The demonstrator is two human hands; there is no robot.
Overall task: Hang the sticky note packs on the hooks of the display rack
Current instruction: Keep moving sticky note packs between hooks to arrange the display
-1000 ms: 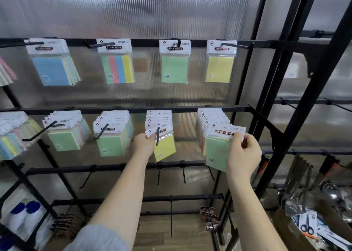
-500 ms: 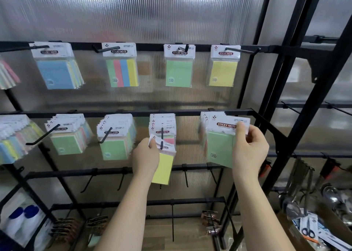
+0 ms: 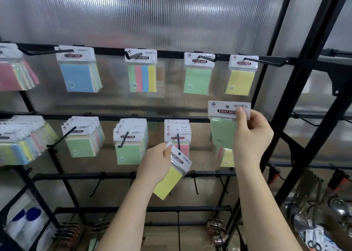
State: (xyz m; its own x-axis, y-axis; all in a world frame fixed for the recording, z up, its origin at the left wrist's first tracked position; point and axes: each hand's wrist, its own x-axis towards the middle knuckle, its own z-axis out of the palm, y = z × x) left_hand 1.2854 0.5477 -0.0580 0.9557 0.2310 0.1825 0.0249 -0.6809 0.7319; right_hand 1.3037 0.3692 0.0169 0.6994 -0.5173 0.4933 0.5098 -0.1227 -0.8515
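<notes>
My right hand (image 3: pixel 251 136) pinches the white header of a green sticky note pack (image 3: pixel 222 134), held upright just below the top row's yellow pack (image 3: pixel 240 82) and its long hook (image 3: pixel 266 61). Tilted in my left hand (image 3: pixel 156 165) is a yellow sticky note pack (image 3: pixel 167 182), off the hook, just below the middle row's hook (image 3: pixel 178 142) that carries a stack fronted by a pink pack (image 3: pixel 183 148). Another yellow pack (image 3: pixel 227 158) hangs behind my right wrist. The black display rack (image 3: pixel 106 117) has three rows of hooks.
Top row holds blue (image 3: pixel 78 79), striped (image 3: pixel 142 78) and green (image 3: pixel 197 81) packs. Middle row holds thick stacks (image 3: pixel 129 146). The lowest bar (image 3: pixel 114 175) has bare hooks. Black diagonal struts (image 3: pixel 297 90) stand right, with metal utensils (image 3: pixel 308 189) and scissors packs (image 3: pixel 316 239) beyond.
My right hand lifted the green pack off the middle row's right hook and up toward the top row. My left hand drew the yellow pack down off its hook and tilted it.
</notes>
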